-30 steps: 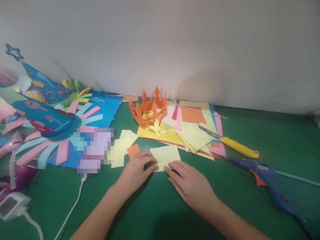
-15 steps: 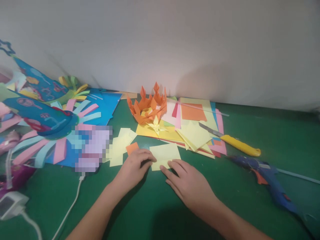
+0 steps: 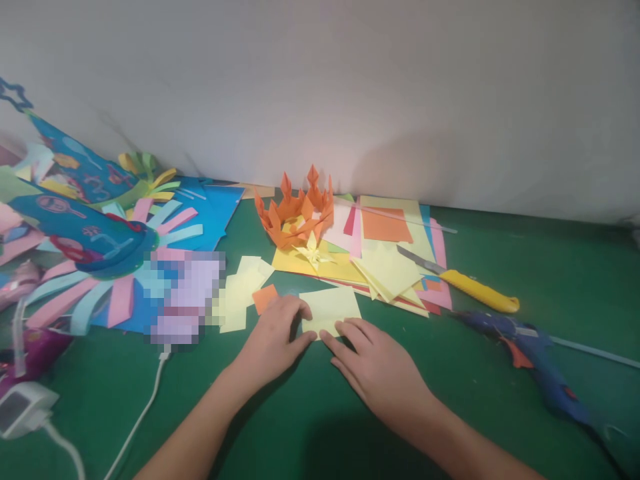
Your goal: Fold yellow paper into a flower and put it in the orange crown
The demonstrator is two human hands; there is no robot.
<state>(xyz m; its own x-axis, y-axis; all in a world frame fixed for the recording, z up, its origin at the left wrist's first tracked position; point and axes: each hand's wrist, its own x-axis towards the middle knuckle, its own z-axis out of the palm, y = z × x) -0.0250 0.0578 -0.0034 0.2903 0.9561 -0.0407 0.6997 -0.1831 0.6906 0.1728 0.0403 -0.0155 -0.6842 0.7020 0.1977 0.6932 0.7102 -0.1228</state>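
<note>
A small pale yellow sheet of paper lies on the green table in front of me, a crease running across its lower part. My left hand holds its left side, fingers curved over the corner and thumb at the near edge. From the right, my right hand presses the near edge with its fingertips, close to the left thumb. Beside my left hand is a small orange paper square. Just beyond the sheet stand a yellow folded paper flower and an orange folded paper crown.
Coloured papers are stacked behind, with a yellow-handled knife across them, blade showing. A blue glue gun lies at right. Decorated blue cone hats, pale yellow slips and a white cable are at left.
My left thumb has slid right along the sheet's near edge, towards the right fingertips, and its gap from the index finger has widened. My right hand stays nearly still.
</note>
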